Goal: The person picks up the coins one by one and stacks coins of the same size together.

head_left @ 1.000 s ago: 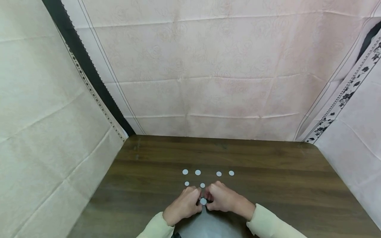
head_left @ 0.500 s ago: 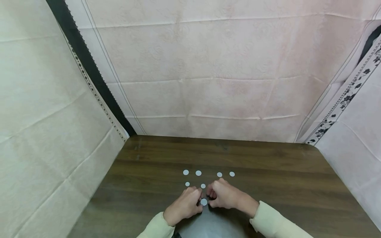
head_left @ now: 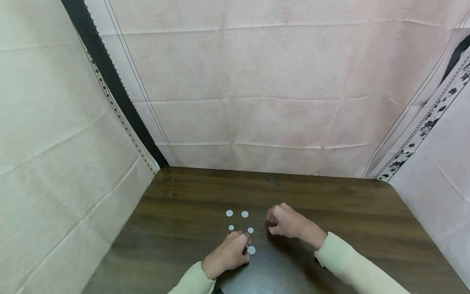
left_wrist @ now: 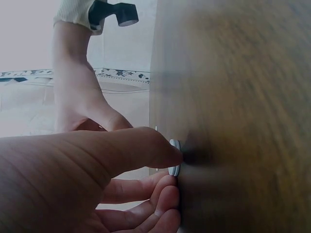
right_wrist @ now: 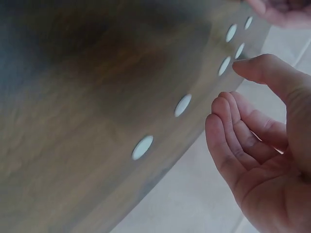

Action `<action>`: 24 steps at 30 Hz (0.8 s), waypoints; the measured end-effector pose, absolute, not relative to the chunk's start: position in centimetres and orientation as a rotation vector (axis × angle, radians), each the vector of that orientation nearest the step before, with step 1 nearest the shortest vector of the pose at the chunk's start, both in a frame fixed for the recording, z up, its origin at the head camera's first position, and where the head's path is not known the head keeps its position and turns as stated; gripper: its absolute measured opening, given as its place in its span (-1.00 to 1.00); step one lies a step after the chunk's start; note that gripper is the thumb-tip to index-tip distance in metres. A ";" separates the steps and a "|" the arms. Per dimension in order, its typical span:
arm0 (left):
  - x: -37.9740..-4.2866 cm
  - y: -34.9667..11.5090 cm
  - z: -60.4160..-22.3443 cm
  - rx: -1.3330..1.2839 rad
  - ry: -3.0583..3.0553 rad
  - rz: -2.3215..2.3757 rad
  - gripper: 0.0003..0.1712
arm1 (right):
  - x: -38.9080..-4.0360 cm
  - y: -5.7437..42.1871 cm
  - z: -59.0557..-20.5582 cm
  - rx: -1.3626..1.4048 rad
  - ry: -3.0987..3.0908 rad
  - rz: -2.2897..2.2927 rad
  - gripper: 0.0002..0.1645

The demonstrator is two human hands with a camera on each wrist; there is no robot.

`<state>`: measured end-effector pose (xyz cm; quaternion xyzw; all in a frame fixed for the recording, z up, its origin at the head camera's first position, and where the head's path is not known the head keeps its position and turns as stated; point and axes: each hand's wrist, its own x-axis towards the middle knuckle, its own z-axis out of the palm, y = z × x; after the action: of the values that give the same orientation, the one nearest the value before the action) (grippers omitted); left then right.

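My left hand point(head_left: 229, 250) rests low over the wooden table, thumb and fingers round the edge of a white disc point(head_left: 251, 250). In the left wrist view the disc point(left_wrist: 174, 158) stands edge-on between thumb and fingers, with a line along its rim like two layers. Up and to the right, my right hand point(head_left: 288, 221) hovers with loosely bent fingers, thumb apart and nothing held. In the right wrist view it hangs beside two white discs, a nearer one point(right_wrist: 142, 147) and a farther one point(right_wrist: 183, 105); the head view hides both behind the hand.
Left of my right hand, several other white discs lie flat: two in a back row, one left point(head_left: 229, 213) and one right point(head_left: 244, 214), and two smaller ones, left point(head_left: 231, 227) and right point(head_left: 251, 230). Pale cloth point(head_left: 257, 98) hangs around the wooden table point(head_left: 176, 228).
My right hand has left the disc beside my left hand and moved forward and right, covering the two right-hand discs. My left hand stays in place.
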<state>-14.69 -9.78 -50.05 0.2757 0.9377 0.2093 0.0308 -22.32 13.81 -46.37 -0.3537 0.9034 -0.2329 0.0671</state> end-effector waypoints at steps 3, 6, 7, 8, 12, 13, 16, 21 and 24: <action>-14.7 -9.8 -50.0 0.856 2.891 0.647 -0.78 | -23.2 14.1 -46.6 -1.082 2.749 -0.689 -0.78; -14.6 -9.8 -49.8 0.856 2.883 0.653 -0.79 | -24.0 14.4 -47.0 -1.100 2.769 -0.667 -0.78; -14.6 -9.8 -49.8 0.859 2.883 0.656 -0.79 | -24.2 14.4 -47.1 -1.102 2.769 -0.657 -0.78; -14.6 -9.8 -49.8 0.861 2.882 0.661 -0.79 | -24.4 14.5 -47.3 -1.106 2.770 -0.646 -0.77; -14.5 -9.9 -49.9 0.871 2.889 0.673 -0.79 | -25.3 14.5 -47.7 -1.121 2.778 -0.592 -0.78; -14.5 -9.9 -49.9 0.870 2.894 0.670 -0.79 | -25.5 14.5 -47.8 -1.123 2.782 -0.578 -0.78; -14.5 -9.9 -49.9 0.863 2.901 0.666 -0.79 | -26.0 14.4 -48.0 -1.128 2.784 -0.553 -0.79; -14.4 -9.8 -49.7 0.848 2.894 0.665 -0.80 | -26.8 14.3 -48.1 -1.082 2.732 -0.555 -0.76; -14.4 -9.8 -49.7 0.844 2.895 0.664 -0.80 | -27.3 14.2 -48.0 -1.077 2.698 -0.549 -0.78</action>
<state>-14.40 -9.84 -49.68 0.2734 0.9372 0.2148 0.0269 -27.28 14.24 -47.95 -0.3627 0.9087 -0.1848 0.0923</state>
